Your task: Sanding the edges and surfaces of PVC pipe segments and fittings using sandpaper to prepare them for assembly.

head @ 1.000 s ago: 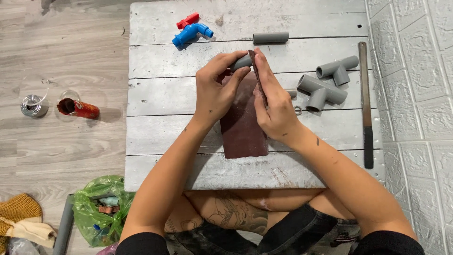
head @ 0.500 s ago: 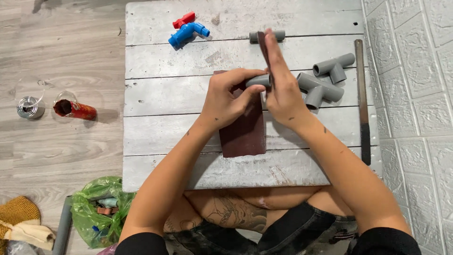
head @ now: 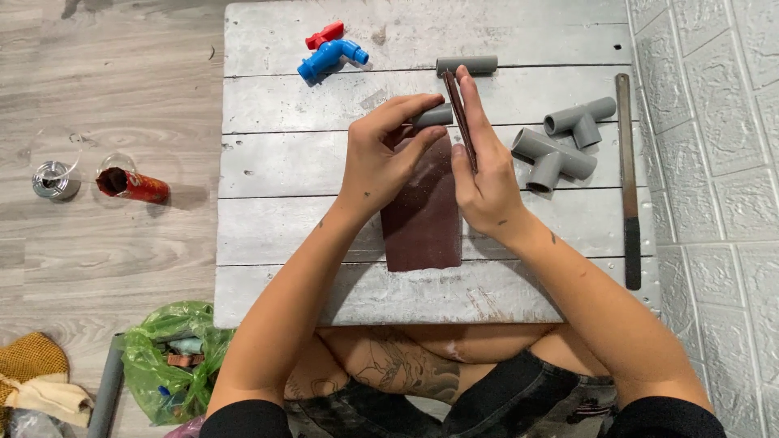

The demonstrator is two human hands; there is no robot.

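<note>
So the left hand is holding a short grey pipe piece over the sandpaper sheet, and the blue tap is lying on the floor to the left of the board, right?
Not quite. The left hand does hold the short grey pipe piece over the sandpaper sheet, but the blue tap lies on the board itself, near its far left corner, beside a red part. The head view shows this.

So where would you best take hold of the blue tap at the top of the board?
Probably by the blue tap's thick blue body, coming from above with fingers across it. It lies flat and alone on the grey board; the red handle and bent spout stick out, so they look like poorer holds.
</note>
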